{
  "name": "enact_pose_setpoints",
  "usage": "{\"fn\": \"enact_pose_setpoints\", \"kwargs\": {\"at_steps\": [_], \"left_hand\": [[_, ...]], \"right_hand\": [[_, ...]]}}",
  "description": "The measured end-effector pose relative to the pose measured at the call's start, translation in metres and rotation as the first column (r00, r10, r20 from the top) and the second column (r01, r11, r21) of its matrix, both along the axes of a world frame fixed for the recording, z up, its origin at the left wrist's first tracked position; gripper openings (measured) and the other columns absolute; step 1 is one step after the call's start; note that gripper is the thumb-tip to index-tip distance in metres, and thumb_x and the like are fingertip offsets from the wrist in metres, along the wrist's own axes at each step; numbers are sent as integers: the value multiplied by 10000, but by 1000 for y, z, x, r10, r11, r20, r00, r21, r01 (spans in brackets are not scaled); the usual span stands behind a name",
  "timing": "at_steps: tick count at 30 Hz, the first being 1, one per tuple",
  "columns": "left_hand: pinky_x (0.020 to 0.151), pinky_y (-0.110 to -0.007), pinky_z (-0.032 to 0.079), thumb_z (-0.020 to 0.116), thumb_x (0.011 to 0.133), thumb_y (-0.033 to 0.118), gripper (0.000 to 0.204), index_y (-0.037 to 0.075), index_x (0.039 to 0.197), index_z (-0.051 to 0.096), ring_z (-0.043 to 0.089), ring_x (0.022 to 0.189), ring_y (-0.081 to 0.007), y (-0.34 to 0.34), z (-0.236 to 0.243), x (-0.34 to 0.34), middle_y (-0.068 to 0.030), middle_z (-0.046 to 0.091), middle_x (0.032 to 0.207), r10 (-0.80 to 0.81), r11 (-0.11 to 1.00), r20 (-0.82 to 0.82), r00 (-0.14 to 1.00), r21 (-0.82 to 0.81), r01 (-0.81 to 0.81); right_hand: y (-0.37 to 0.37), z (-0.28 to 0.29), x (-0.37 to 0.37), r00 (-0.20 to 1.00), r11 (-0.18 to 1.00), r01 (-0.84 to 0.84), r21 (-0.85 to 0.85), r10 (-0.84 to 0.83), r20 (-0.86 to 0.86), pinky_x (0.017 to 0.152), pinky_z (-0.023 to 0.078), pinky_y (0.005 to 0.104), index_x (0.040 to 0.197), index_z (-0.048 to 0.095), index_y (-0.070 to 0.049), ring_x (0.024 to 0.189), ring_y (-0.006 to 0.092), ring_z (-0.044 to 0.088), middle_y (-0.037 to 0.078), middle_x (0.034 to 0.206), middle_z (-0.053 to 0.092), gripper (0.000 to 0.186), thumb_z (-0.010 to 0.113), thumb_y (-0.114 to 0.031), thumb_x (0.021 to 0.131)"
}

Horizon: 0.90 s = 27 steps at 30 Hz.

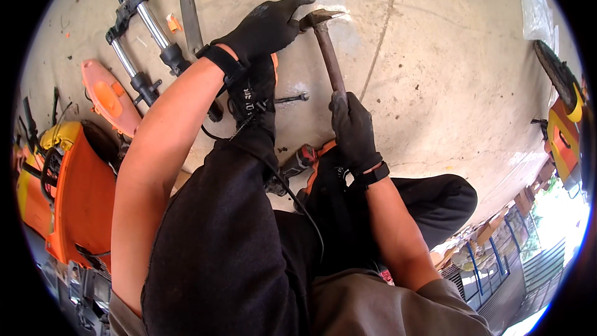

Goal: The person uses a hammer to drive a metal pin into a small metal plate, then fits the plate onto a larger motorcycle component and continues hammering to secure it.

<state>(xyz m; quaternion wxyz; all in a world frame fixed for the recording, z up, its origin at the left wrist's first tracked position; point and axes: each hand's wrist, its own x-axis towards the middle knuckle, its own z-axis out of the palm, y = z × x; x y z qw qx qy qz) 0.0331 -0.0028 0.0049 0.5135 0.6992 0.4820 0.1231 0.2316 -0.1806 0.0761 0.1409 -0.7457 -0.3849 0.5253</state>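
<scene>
At the far left stands a large, curved orange plastic panel [84, 205], with a pale orange oval plastic panel [106, 93] lying beyond it on the grey-beige concrete floor [435, 87]. Next come the silver-and-black metal fork tubes [154, 23], then a long dark-handled tool [188, 15] with a silver metal head. The left hand [267, 28], in a black glove, reaches over a dark shoe; its index finger points outward, apart from the thumb, beside the blunt end of the hammer head. Whether it touches that metal I cannot tell. A slim steel wrench [292, 98] lies below, and nearer the body rests a red-and-black power tool [300, 160]. The hammer with a dark metal head and brown handle [329, 56] slants between the hands, pointed end of its head toward the right. The right hand [353, 126], also black-gloved, is closed around the lower handle. The step in hand seems to be steadying or adjusting the hammer; a swing, I judge, would call for a firm right grip and the left fingers well clear. At the far right is a black ribbed tyre [555, 74]
</scene>
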Motion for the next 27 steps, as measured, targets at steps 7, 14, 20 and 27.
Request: {"fn": "enact_pose_setpoints", "kwargs": {"at_steps": [7, 14, 20, 27], "left_hand": [[727, -333, 519, 579, 954, 173, 336, 39, 1259, 624, 636, 762, -171, 4, 1, -17, -77, 666, 835, -26, 1000, 29, 999, 8, 26], [576, -208, 416, 543, 970, 168, 270, 33, 1165, 673, 498, 643, -43, 27, 0, -29, 20, 609, 827, 210, 744, 192, 959, -667, -29], [529, -212, 380, 548, 984, 174, 216, 30, 1072, 683, 442, 580, -40, 14, 15, -24, 30, 537, 749, 357, 746, 127, 925, -635, -201], [498, -214, 354, 556, 999, 213, 227, 25, 1034, 678, 427, 558, -41, 12, -1, -33, 34, 512, 703, 282, 792, 197, 939, -601, -111]], "right_hand": [[-2, -4, 4, 994, 997, 70, -25, -72, -80, 522, 404, 415, 824, 531, -11, 521, 289, 505, 167, 611, 536, 365, 534, -296, 1052], [0, 2, 7, 993, 994, 75, -84, -83, -87, 524, 413, 398, 822, 538, -9, 522, 254, 509, 151, 612, 541, 355, 533, -276, 1055], [9, 16, 4, 968, 974, 159, -161, -186, -166, 517, 411, 344, 833, 546, -10, 544, 146, 501, 78, 624, 551, 338, 524, -257, 1062], [12, 22, 2, 976, 983, 141, -121, -158, -148, 525, 424, 313, 875, 567, -7, 566, 109, 513, 46, 659, 572, 306, 503, -232, 1072]]}}
